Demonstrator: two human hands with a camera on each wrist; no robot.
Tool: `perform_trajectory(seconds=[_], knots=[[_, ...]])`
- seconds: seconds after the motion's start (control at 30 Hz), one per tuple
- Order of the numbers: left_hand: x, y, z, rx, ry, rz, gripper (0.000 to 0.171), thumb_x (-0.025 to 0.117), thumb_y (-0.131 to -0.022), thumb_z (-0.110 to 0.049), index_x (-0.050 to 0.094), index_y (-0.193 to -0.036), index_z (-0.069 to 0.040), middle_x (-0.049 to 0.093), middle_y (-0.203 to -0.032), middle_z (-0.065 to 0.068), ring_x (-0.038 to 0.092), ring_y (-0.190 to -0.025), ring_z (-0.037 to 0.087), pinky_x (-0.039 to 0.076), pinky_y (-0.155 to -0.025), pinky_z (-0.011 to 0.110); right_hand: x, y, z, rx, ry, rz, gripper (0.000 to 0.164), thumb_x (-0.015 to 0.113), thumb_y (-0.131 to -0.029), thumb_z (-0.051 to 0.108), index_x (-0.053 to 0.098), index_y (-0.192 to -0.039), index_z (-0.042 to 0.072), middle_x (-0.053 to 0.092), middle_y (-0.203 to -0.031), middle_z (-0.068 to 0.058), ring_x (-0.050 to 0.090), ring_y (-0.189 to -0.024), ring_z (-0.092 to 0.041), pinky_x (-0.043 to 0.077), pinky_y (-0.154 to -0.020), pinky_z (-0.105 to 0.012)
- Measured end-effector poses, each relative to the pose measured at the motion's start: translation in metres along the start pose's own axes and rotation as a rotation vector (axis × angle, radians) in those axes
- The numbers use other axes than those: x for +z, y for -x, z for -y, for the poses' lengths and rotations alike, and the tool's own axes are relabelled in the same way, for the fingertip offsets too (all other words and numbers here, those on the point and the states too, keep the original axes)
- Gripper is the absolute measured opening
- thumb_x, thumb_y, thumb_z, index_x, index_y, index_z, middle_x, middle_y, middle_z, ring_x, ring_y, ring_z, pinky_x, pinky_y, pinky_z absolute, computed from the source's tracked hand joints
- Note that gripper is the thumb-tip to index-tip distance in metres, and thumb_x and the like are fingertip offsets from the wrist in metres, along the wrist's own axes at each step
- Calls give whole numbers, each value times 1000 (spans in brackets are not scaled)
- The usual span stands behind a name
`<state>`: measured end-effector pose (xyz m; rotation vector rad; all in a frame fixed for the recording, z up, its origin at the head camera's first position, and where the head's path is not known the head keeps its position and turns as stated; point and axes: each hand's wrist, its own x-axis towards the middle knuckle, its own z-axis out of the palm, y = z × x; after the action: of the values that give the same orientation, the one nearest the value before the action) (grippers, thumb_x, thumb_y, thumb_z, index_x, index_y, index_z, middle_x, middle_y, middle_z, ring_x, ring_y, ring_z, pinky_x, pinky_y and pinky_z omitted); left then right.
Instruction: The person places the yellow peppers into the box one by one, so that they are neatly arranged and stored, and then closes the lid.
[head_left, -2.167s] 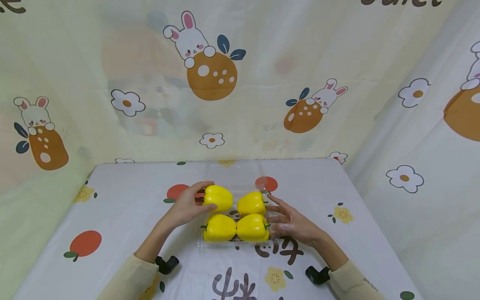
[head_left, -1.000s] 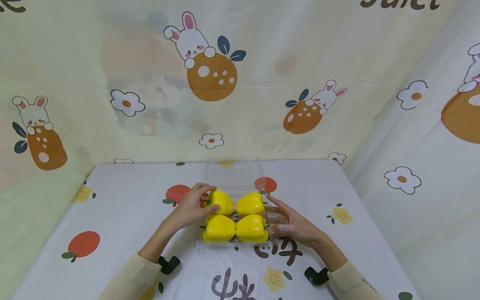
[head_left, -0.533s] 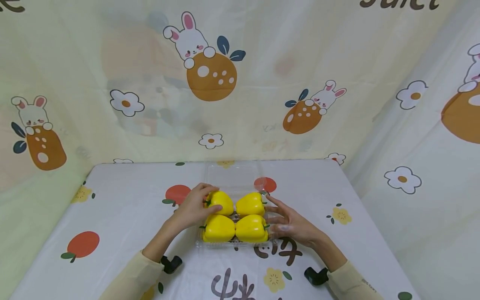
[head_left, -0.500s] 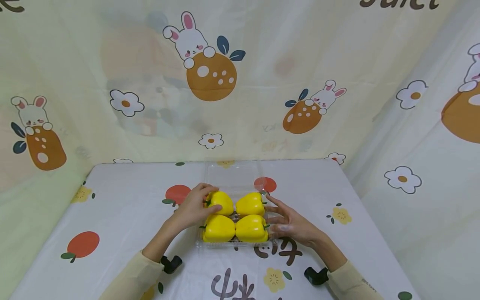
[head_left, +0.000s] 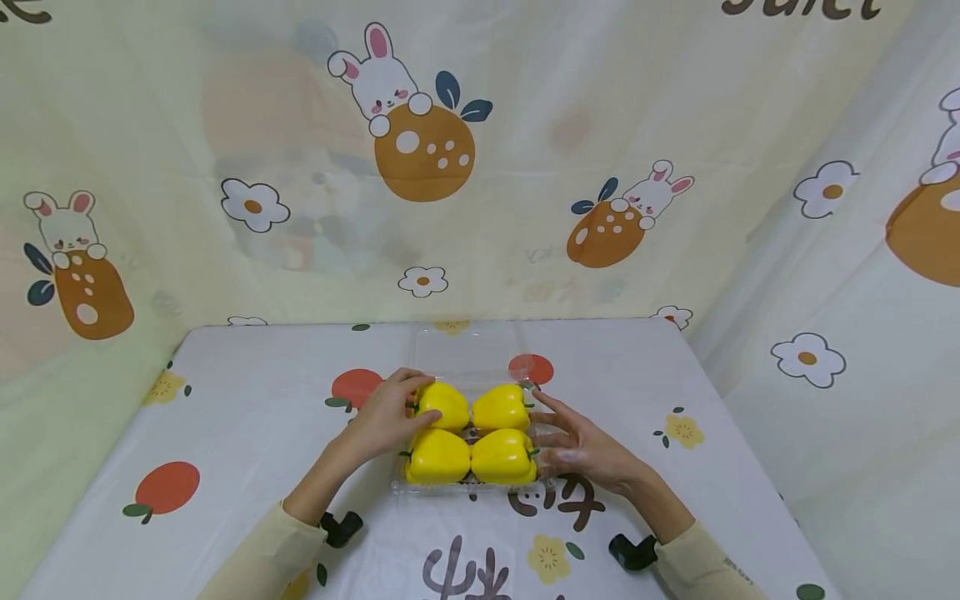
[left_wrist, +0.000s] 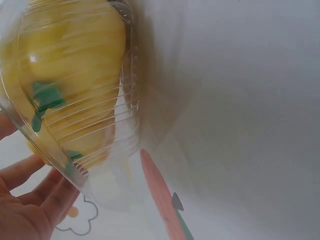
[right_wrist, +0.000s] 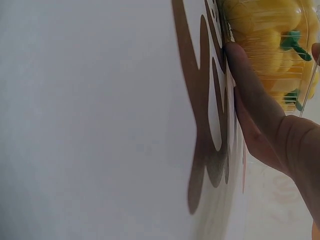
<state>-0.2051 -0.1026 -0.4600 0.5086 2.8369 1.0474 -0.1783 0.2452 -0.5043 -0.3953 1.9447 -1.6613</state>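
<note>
Several yellow bell peppers with green stems lie in two rows in a clear plastic clamshell box (head_left: 420,489). My left hand (head_left: 382,418) holds the back-left bell pepper (head_left: 447,406), thumb on its near side and fingers round the far side. Through the ribbed wall in the left wrist view, green stems and a yellow pepper (left_wrist: 85,50) show, with the left fingers (left_wrist: 25,172) beyond the rim. My right hand (head_left: 596,450) rests spread against the box's right side, near the back-right pepper (head_left: 501,407). In the right wrist view, a straight finger (right_wrist: 255,90) lies along the low side wall.
The box's transparent lid (head_left: 468,350) lies folded back toward the rear curtain (head_left: 525,250). A white cloth (head_left: 247,417) printed with fruit and flowers covers the table. Dark wrist devices (head_left: 633,552) sit near both cuffs.
The left hand has moved the back-left pepper slightly right and down into its place in the box since the oldest frame. The right hand stays put. Over the last half second almost nothing differs.
</note>
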Motion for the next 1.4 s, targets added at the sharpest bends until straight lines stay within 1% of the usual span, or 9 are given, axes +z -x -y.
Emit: perform_trajectory(seconds=[0.13, 0.37, 0.63, 0.83, 1.0, 1.4], knots=[[1, 1, 0, -15, -13, 7, 57, 80, -95, -26, 63, -145, -5, 57, -150, 13, 63, -124, 30, 59, -107, 47, 0, -1, -1, 2, -3, -3, 100, 70, -96, 10, 9, -172, 30, 20, -175, -24, 45, -148, -52, 59, -106, -52], [2, 1, -4, 10, -48, 8, 57, 80, -95, -24, 62, -144, -1, 57, -149, 16, 62, -125, 32, 59, -107, 48, -2, -2, -5, -4, 14, -2, 100, 71, -96, 13, 9, -172, 29, 21, -174, -24, 47, -147, -51, 58, -108, -52], [4, 0, -6, 1, -54, 10, 57, 79, -96, -22, 61, -145, 1, 57, -148, 17, 59, -129, 33, 57, -111, 49, -3, -1, -4, -11, 7, 5, 99, 71, -97, 15, 9, -172, 30, 22, -174, -24, 48, -147, -50, 58, -109, -52], [5, 2, -6, 7, -76, 2, 58, 79, -95, -22, 61, -145, 1, 57, -148, 15, 60, -128, 32, 58, -109, 47, -2, -1, -3, -4, -15, 10, 98, 70, -98, 12, 8, -172, 30, 20, -175, -23, 46, -148, -50, 60, -106, -51], [5, 1, -6, 16, -92, 4, 57, 79, -96, -22, 62, -145, 2, 58, -147, 15, 60, -128, 32, 57, -110, 47, -2, -1, -4, -8, -14, 10, 98, 70, -98, 12, 9, -172, 31, 21, -175, -23, 46, -148, -49, 60, -105, -51], [3, 1, -7, 16, -95, 21, 55, 78, -95, -21, 63, -143, 3, 58, -146, 17, 58, -129, 34, 56, -111, 49, -3, 0, -5, -19, -23, 24, 97, 69, -99, 14, 7, -172, 30, 20, -175, -23, 47, -147, -48, 60, -106, -50]])
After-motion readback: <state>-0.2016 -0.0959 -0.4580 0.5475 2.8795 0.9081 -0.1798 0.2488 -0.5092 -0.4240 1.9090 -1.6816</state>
